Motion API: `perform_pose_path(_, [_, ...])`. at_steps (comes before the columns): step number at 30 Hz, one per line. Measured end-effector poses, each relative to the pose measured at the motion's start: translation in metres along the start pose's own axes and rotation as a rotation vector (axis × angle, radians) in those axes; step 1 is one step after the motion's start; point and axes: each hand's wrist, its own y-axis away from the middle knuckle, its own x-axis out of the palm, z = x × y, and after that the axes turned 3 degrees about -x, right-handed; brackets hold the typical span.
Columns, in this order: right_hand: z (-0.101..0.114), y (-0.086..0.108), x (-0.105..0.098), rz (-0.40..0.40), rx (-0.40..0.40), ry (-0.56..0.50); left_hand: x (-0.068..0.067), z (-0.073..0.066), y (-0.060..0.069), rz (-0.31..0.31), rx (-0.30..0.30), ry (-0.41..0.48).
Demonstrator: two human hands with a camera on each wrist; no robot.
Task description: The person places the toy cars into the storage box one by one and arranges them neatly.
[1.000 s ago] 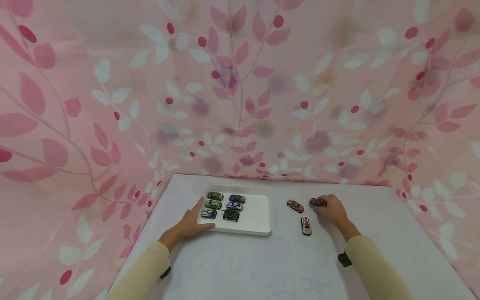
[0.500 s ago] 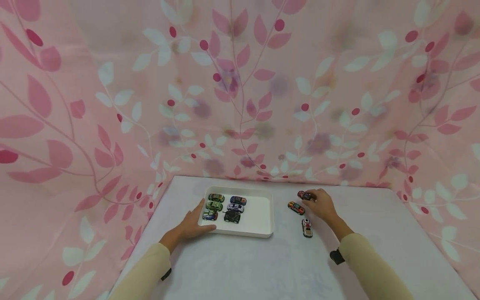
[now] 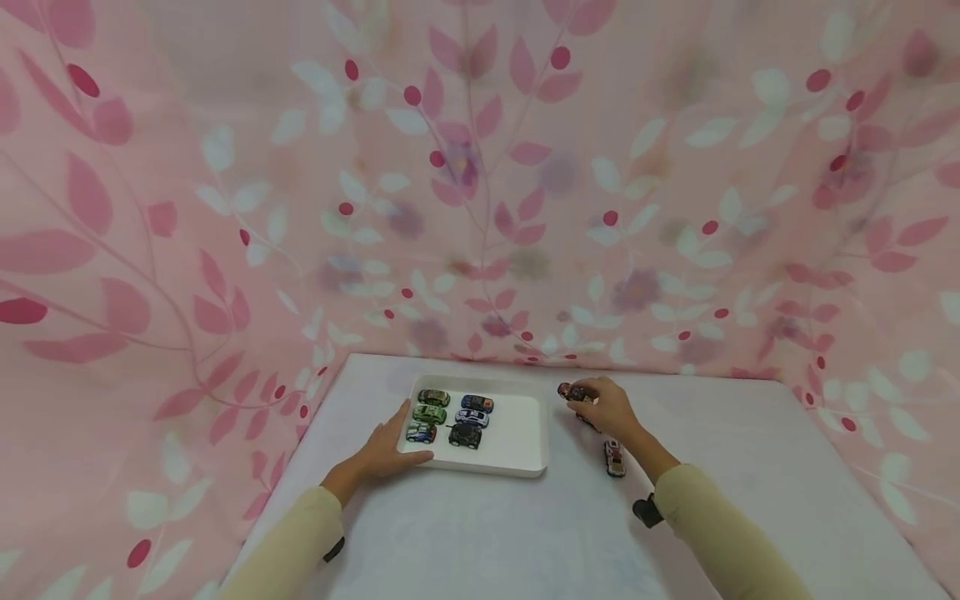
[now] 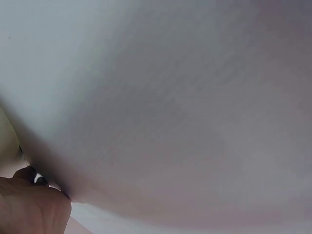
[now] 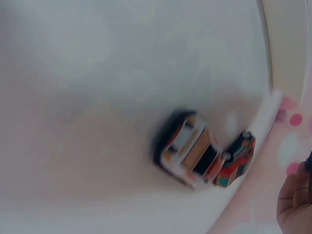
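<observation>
A white tray [image 3: 517, 437] holds several toy cars in two columns at its left side, among them a green toy car [image 3: 430, 414] and a black toy vehicle [image 3: 465, 436]. My left hand [image 3: 378, 452] rests at the tray's left front corner, fingers along the side and thumb on the front rim. Right of the tray, my right hand [image 3: 611, 414] pinches a dark red toy car [image 3: 572, 392] between thumb and fingers. Beneath that hand, an orange toy car [image 5: 236, 163] is mostly hidden in the head view. A white and red toy car [image 3: 614, 458] lies nearer.
The table [image 3: 495, 533] has a white cover. Pink leaf-patterned cloth [image 3: 480, 208] hangs behind it and at both sides. The left wrist view is mostly blurred pale surface, with part of a hand in its lower left corner.
My right hand has carried the dark red toy car leftward toward the tray, passing over the orange toy car. The left hand has stayed at the tray.
</observation>
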Motion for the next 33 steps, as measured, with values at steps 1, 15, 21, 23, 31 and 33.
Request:
perform_pose_path(1, [0.003, 0.0, 0.002, 0.007, -0.004, 0.001, 0.001, 0.0, -0.001, 0.006, -0.002, -0.005])
perform_pose_path(15, [0.036, -0.006, 0.046, 0.079, -0.04, 0.048, 0.006, 0.006, -0.005, -0.008, -0.005, 0.003])
perform_pose_path(21, [0.045, 0.001, 0.063, 0.074, -0.087, 0.153, 0.007, 0.004, -0.005, -0.012, -0.01, 0.012])
perform_pose_path(23, [0.046, 0.004, 0.069, 0.06, -0.136, 0.207, 0.006, 0.002, -0.004, -0.014, -0.008, 0.02])
perform_pose_path(31, [0.048, 0.011, 0.09, 0.105, -0.173, 0.294, 0.004, -0.002, -0.002, -0.015, 0.01, 0.032])
perform_pose_path(33, [0.05, 0.011, 0.094, 0.119, -0.157, 0.275, 0.004, -0.001, -0.001, -0.02, 0.005, 0.017])
